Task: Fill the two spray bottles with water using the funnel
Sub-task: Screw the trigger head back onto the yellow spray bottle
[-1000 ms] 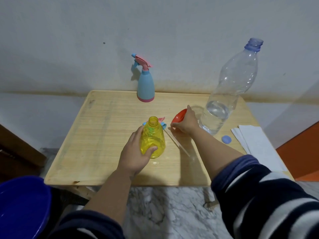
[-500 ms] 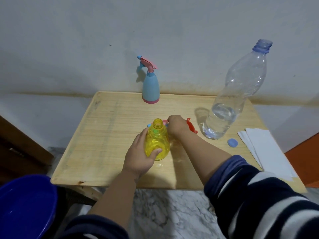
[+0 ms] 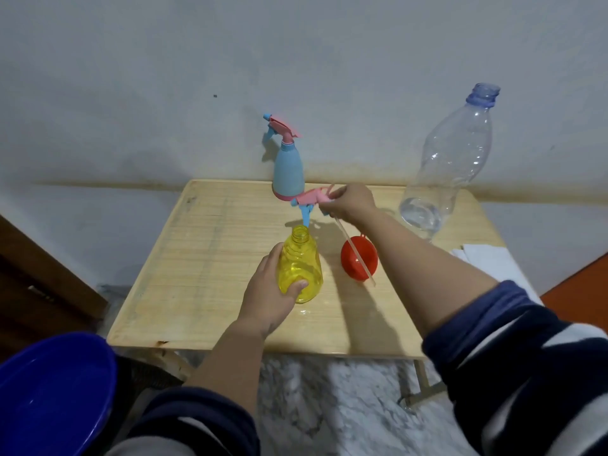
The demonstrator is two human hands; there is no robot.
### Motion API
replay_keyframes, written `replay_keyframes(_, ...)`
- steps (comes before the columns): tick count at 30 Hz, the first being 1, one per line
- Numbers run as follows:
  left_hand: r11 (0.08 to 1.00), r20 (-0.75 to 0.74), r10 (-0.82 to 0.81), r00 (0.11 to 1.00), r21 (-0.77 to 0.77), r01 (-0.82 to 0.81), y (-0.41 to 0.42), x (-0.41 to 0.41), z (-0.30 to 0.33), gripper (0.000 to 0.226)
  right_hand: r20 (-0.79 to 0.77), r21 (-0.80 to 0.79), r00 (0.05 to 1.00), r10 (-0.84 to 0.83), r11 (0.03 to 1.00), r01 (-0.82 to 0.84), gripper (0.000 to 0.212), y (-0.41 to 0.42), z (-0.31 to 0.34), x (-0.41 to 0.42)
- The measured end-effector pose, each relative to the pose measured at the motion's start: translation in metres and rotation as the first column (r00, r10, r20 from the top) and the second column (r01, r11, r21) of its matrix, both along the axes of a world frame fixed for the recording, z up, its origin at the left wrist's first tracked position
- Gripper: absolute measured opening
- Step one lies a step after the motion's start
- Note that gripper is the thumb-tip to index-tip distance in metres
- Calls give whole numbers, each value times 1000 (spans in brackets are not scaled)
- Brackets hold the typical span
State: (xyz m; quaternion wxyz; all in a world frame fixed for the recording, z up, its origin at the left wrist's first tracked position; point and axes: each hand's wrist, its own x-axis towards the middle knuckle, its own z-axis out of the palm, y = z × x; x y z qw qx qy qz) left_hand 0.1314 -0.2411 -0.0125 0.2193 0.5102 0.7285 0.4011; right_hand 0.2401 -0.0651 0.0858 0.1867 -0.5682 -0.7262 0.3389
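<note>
The yellow bottle [image 3: 300, 268] is gripped by the left hand [image 3: 268, 299]. The sprayer [image 3: 312, 200] is pinched up top by the right hand [image 3: 352, 202], tube dangling.

blue basin [image 3: 49, 393] lower left | white paper, perhaps [image 3: 487, 258] | marble floor [image 3: 329, 406]

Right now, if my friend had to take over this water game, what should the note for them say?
Left hand grips the yellow spray bottle, upright on the wooden table, its neck open.
Right hand holds the pink-and-blue spray head with its tube above the table, near the yellow bottle's neck.
The red funnel lies on the table beside the yellow bottle.
The blue spray bottle stands at the back with its head on.
The big clear bottle has a little water left, cap off.
How full either spray bottle is cannot be told, so check both, then screw the head on.
</note>
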Motion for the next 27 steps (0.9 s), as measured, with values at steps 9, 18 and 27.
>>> replay_keyframes(9,989,24,-41,999,-143,44,7,1,17,83,-461,-22,887,13,999,-27,27,-32,111,23)
replay_keyframes(18,999,54,26,998,-29,-25,8,12,41,73,-705,47,707,58,998,-35,30,-62,134,17)
replay_keyframes(27,999,103,44,994,-33,-41,7,15,42,66,-767,103,637,74,995,9,39,-75,120,2)
